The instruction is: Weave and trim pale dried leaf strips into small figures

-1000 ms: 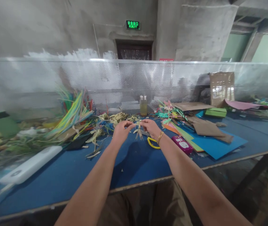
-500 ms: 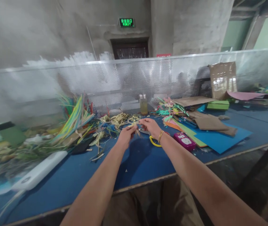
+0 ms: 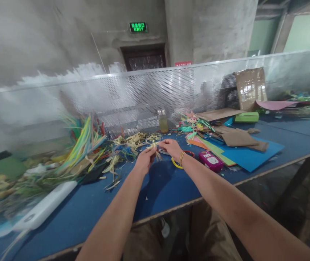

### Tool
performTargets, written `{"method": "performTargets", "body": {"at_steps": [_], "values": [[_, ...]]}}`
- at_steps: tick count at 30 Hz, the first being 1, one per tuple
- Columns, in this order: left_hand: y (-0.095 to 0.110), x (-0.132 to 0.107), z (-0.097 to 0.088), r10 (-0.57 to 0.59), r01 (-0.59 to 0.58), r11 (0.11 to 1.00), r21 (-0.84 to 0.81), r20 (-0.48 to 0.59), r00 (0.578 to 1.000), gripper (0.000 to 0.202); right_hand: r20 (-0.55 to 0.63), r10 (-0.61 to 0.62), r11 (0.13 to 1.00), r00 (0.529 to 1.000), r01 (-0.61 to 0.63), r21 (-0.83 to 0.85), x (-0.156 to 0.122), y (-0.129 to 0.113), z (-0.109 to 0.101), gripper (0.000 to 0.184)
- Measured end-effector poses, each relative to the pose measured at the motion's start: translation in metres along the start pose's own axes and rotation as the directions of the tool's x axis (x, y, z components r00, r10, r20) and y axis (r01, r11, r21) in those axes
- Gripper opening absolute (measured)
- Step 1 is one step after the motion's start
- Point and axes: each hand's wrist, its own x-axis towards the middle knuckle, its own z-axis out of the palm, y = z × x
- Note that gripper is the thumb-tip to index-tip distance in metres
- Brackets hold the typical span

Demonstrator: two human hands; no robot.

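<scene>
Two narrow pinches, my left grip (image 3: 145, 159) and right grip (image 3: 171, 148), hold a straw-coloured bundle (image 3: 158, 156) just below the frame's centre, over the blue surface (image 3: 171, 186); a yellow handle (image 3: 174, 164) lies nearby.

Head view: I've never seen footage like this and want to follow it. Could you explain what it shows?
There is no machine here, only a person's bare left hand and right hand. The camera is worn on their head, looking forward and down. Between their fingertips, both hands hold a small bundle of pale strands; its finer details are too small to tell. On the blue table lie colourful strips, a purple case, a blue sheet and a white device with a cable. A bottle stands behind the hands.
</scene>
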Motion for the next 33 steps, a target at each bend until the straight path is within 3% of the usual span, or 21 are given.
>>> {"method": "performTargets", "body": {"at_steps": [6, 14, 23, 33], "values": [[0.002, -0.005, 0.002, 0.070, -0.073, 0.984, 0.162, 0.019, 0.997, 0.038, 0.029, -0.030, 0.999, 0.999, 0.030, -0.020, -0.001, 0.002, 0.000, 0.029], [0.005, -0.003, 0.002, 0.201, -0.188, 0.970, 0.153, -0.075, 0.977, 0.043, 0.006, -0.058, 0.996, 0.998, 0.058, -0.071, 0.001, 0.007, -0.001, 0.025], [0.001, -0.001, 0.000, 0.295, -0.269, 0.915, 0.300, -0.044, 0.954, 0.041, 0.024, -0.059, 0.993, 0.998, 0.061, -0.102, 0.002, 0.013, 0.000, 0.022], [-0.003, 0.004, -0.005, 0.343, -0.303, 0.895, 0.327, -0.071, 0.937, 0.019, -0.025, -0.156, 0.944, 0.987, 0.141, -0.298, -0.010, 0.007, 0.006, 0.013]]}}
